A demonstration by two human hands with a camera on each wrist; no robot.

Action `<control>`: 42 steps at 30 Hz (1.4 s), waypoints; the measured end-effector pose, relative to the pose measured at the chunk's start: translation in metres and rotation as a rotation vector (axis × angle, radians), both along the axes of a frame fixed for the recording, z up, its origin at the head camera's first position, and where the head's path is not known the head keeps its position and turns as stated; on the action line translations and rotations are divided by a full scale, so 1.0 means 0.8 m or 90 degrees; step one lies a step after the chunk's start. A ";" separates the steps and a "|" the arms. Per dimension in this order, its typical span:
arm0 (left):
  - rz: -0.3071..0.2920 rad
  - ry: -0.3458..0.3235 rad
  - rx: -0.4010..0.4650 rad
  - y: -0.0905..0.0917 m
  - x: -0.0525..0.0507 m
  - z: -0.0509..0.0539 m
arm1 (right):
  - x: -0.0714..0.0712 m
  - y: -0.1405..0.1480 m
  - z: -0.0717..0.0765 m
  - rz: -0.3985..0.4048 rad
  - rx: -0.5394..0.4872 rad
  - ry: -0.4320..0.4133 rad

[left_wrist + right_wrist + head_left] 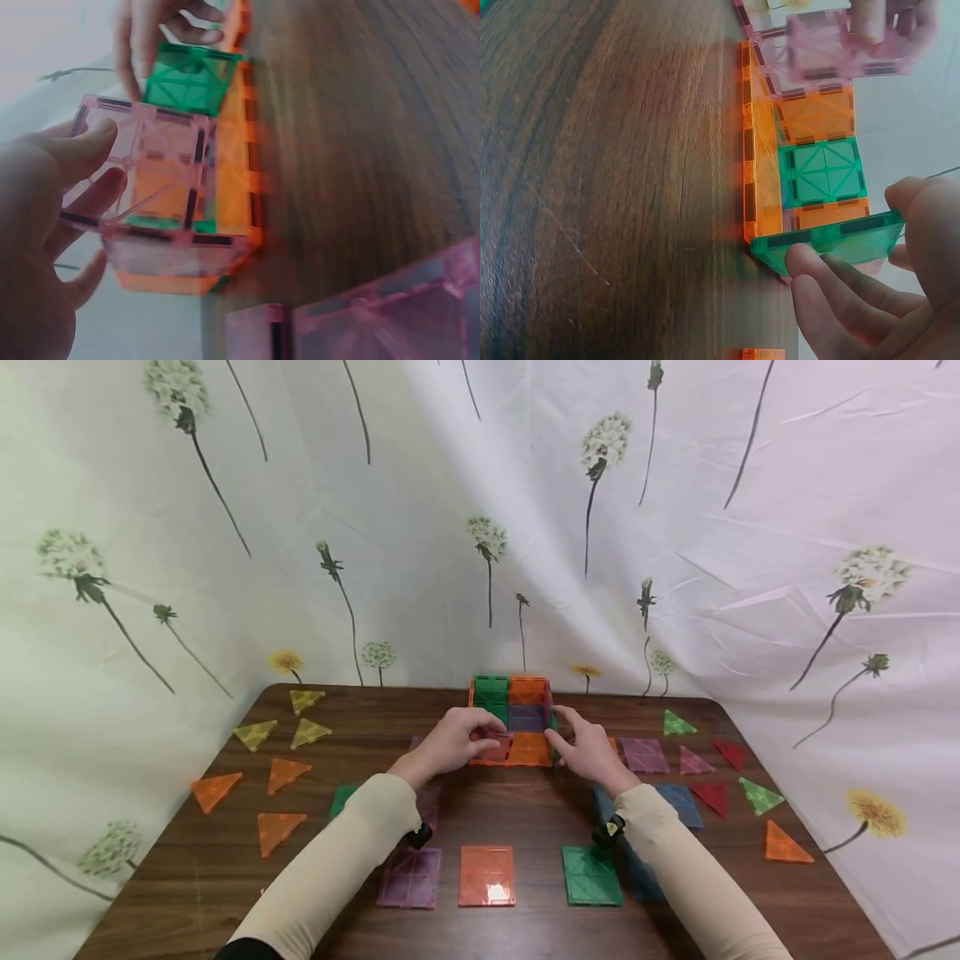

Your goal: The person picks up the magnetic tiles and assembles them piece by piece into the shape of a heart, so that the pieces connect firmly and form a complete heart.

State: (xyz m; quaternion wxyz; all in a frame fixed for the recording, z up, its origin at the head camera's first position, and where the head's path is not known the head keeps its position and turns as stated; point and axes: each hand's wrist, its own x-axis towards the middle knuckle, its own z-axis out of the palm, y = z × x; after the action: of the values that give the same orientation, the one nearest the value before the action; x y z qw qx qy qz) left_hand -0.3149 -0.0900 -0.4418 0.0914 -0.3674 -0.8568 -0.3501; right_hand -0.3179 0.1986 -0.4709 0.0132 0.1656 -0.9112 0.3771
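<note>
there are two hands (pixel 459 739), two wrist devices (pixel 422 836), one tile box (pixel 528 749). loose lie three yellow triangles (pixel 307 700), four orange triangles (pixel 279 832), two green triangles (pixel 759 796), two red triangles (pixel 711 797) and one purple triangle (pixel 694 762). one near row holds one purple square (pixel 411 878), one orange square (pixel 487 870) and one green square (pixel 592 876).

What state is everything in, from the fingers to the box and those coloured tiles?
Left fingers: pinching the pink tile
Pink tile: held up; contact with the box unclear
Right fingers: touching the green end tile
Green end tile: standing on edge
Box: open at the top
Yellow triangles: flat on the table
Loose orange square: flat
Near purple square: flat
</note>
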 end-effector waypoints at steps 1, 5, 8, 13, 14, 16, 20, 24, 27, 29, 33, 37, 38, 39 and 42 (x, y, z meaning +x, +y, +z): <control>0.010 0.002 -0.009 0.000 0.000 -0.002 | 0.000 -0.001 0.000 0.001 0.000 0.001; 0.046 0.016 -0.017 0.001 -0.002 -0.010 | -0.001 -0.001 0.000 0.002 0.002 0.001; 0.064 0.015 0.004 0.003 -0.002 -0.013 | -0.001 -0.001 -0.001 0.002 0.005 0.002; 0.076 -0.002 0.046 0.004 -0.002 -0.018 | -0.001 -0.001 0.000 0.003 0.004 0.003; 0.079 -0.003 0.050 0.005 -0.003 -0.019 | -0.001 -0.001 0.000 0.003 0.004 0.003; 0.083 -0.001 0.055 0.006 -0.003 -0.022 | -0.002 -0.002 0.000 0.002 0.004 0.003; 0.093 0.003 0.041 0.008 -0.003 -0.026 | -0.003 -0.002 0.000 0.001 0.007 0.000; 0.103 0.010 0.010 0.008 -0.002 -0.030 | -0.003 -0.002 0.001 0.002 0.010 -0.006; 0.111 0.030 -0.006 0.007 -0.002 -0.035 | -0.003 -0.002 0.001 0.004 0.012 -0.007; 0.118 0.049 -0.011 0.006 -0.002 -0.037 | -0.003 -0.002 0.001 0.004 0.013 -0.006; 0.122 0.081 -0.010 0.004 -0.003 -0.041 | -0.002 -0.002 0.001 0.003 0.013 -0.005; 0.123 0.081 -0.009 0.003 -0.001 -0.042 | -0.001 -0.002 0.000 0.000 0.012 -0.009; 0.124 0.083 -0.009 0.003 -0.001 -0.043 | 0.000 -0.002 0.000 -0.001 0.013 -0.010; 0.124 0.086 -0.011 0.003 -0.001 -0.043 | 0.000 -0.002 0.000 0.000 0.013 -0.011; 0.122 0.107 -0.020 0.003 -0.002 -0.045 | 0.000 -0.003 0.000 0.000 0.013 -0.010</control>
State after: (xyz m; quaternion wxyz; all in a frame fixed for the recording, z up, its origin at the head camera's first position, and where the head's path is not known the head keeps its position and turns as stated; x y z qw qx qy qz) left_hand -0.3164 -0.0878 -0.4782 0.1898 -0.3132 -0.8828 -0.2942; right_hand -0.3177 0.1965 -0.4707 0.0045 0.1630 -0.9150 0.3691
